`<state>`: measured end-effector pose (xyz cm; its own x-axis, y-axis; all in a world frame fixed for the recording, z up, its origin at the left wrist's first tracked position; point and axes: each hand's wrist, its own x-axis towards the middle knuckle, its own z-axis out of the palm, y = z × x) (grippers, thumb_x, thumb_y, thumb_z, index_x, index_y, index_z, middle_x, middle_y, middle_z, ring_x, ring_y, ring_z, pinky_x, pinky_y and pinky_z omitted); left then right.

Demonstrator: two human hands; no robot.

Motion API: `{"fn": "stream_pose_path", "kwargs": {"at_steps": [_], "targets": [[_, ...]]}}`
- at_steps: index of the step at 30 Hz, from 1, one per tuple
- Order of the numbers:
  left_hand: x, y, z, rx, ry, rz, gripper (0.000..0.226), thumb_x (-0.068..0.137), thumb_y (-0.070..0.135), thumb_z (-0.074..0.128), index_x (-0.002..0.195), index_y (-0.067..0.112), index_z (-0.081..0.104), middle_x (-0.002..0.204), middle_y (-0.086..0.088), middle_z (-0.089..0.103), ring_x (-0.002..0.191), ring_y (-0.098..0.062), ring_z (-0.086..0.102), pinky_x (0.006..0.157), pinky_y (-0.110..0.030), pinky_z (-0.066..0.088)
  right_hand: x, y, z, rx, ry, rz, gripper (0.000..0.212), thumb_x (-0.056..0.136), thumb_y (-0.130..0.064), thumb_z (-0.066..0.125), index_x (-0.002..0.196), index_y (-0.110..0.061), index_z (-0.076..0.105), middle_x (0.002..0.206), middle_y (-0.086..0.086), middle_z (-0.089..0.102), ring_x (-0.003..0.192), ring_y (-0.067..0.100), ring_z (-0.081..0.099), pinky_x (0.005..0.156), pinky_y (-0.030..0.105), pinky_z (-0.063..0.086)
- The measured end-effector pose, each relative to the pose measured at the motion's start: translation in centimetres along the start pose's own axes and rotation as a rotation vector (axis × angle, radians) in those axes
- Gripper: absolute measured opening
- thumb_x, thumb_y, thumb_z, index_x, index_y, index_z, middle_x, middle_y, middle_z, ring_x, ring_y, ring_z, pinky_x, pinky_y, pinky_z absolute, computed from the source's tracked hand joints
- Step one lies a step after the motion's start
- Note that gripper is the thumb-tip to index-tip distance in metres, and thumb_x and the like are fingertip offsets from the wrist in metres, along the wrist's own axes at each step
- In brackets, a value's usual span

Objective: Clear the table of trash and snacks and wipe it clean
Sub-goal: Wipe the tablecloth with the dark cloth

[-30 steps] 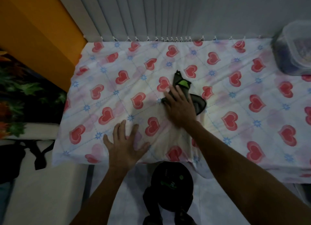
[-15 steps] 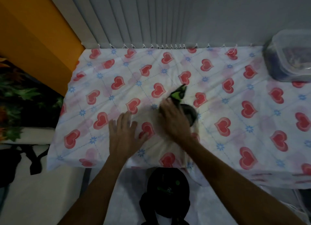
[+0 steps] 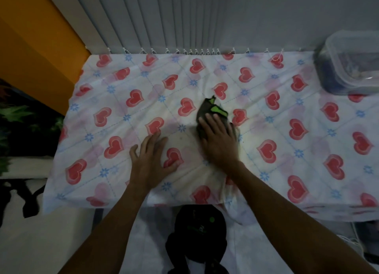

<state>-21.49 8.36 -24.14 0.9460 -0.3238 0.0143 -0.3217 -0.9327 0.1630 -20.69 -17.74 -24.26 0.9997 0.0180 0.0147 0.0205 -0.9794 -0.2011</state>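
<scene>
While the left hand (image 3: pixel 150 160) lies flat, fingers spread, on the heart-print tablecloth (image 3: pixel 287 134) at lower centre, the right hand (image 3: pixel 218 138) presses straight fingers on a dark green-marked cloth (image 3: pixel 213 109) at mid-frame. Lidded plastic container (image 3: pixel 350 66) sits upper right.

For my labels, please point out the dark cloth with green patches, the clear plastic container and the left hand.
dark cloth with green patches (image 3: pixel 217 110): head view, its green patch.
clear plastic container (image 3: pixel 356 62): head view, its lid.
left hand (image 3: pixel 149 160): head view, its back.
</scene>
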Motion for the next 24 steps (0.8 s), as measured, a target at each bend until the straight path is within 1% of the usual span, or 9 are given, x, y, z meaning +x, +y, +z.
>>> {"fn": "stream_pose_path", "kwargs": {"at_steps": [8,10,12,14,17,18,20,22,24], "targets": [[0.1,0.2,0.2,0.066,-0.040,-0.032,0.094,0.080,0.091,0.031,0.149,0.029,0.040,0.162,0.000,0.033,0.147,-0.026,0.035,0.111,-0.060,0.027,-4.0,9.8,-2.5,-0.081,0.078,0.354,0.057,0.098,-0.035,0.037,0.152,-0.016,0.038,0.161,0.004,0.034,0.151,0.021,0.024,0.122,0.049,0.020],[0.1,0.3,0.1,0.090,-0.061,-0.042,0.095,0.080,0.090,0.033,0.151,0.028,0.039,0.163,-0.001,0.033,0.148,-0.027,0.033,0.112,-0.061,0.027,-4.8,10.6,-3.1,-0.045,0.108,0.424,0.054,0.100,-0.032,0.037,0.151,-0.014,0.040,0.161,0.005,0.034,0.151,0.022,0.024,0.122,0.049,0.021],[0.0,0.6,-0.1,0.106,-0.073,-0.049,0.095,0.079,0.088,0.035,0.152,0.027,0.039,0.163,-0.002,0.033,0.148,-0.028,0.032,0.113,-0.061,0.026,-5.3,10.1,-3.8,0.042,0.164,0.430,0.051,0.101,-0.031,0.033,0.148,-0.013,0.045,0.158,0.007,0.039,0.150,0.025,0.028,0.122,0.051,0.022],[0.1,1.1,-0.3,0.097,-0.082,-0.070,0.095,0.078,0.084,0.036,0.152,0.024,0.041,0.162,-0.005,0.034,0.149,-0.030,0.032,0.113,-0.063,0.026,-5.5,7.5,-4.3,0.140,0.209,0.331,0.051,0.099,-0.032,0.031,0.143,-0.015,0.051,0.154,0.009,0.044,0.145,0.031,0.036,0.118,0.056,0.027],[0.2,2.7,-0.6,0.078,-0.084,-0.105,0.090,0.080,0.073,0.037,0.150,0.018,0.044,0.161,-0.012,0.036,0.148,-0.034,0.033,0.113,-0.065,0.026,-6.8,0.6,-3.4,0.124,0.182,-0.033,0.048,0.094,-0.035,0.045,0.138,-0.021,0.058,0.148,0.009,0.052,0.138,0.035,0.047,0.109,0.059,0.036],[0.1,3.1,-0.5,0.086,-0.081,-0.100,0.087,0.083,0.068,0.041,0.152,0.016,0.043,0.162,-0.015,0.035,0.149,-0.036,0.033,0.114,-0.065,0.026,-7.3,-1.9,-2.5,0.113,0.133,-0.158,0.049,0.093,-0.037,0.049,0.139,-0.024,0.057,0.149,0.008,0.051,0.139,0.035,0.046,0.111,0.060,0.033],[-0.4,3.1,0.2,0.139,-0.089,-0.069,0.085,0.085,0.053,0.057,0.156,0.011,0.037,0.166,-0.020,0.026,0.153,-0.038,0.027,0.117,-0.066,0.025,-8.3,-6.1,-0.4,0.098,0.001,-0.340,0.053,0.094,-0.047,0.045,0.144,-0.030,0.048,0.156,0.005,0.043,0.144,0.032,0.038,0.116,0.063,0.024],[-0.9,2.9,0.9,0.183,-0.102,-0.060,0.088,0.084,0.046,0.065,0.157,0.007,0.034,0.168,-0.018,0.017,0.155,-0.037,0.022,0.119,-0.067,0.022,-8.8,-7.3,1.0,0.071,-0.077,-0.386,0.058,0.095,-0.051,0.040,0.150,-0.033,0.038,0.161,0.002,0.034,0.148,0.030,0.031,0.117,0.065,0.018],[-0.9,2.7,1.3,0.172,-0.079,-0.069,0.083,0.088,0.053,0.053,0.157,0.010,0.035,0.169,-0.016,0.018,0.155,-0.035,0.024,0.118,-0.066,0.022,-8.4,-5.8,1.2,0.032,-0.103,-0.332,0.064,0.092,-0.048,0.045,0.153,-0.037,0.029,0.163,0.000,0.028,0.150,0.027,0.027,0.118,0.065,0.015]]}}
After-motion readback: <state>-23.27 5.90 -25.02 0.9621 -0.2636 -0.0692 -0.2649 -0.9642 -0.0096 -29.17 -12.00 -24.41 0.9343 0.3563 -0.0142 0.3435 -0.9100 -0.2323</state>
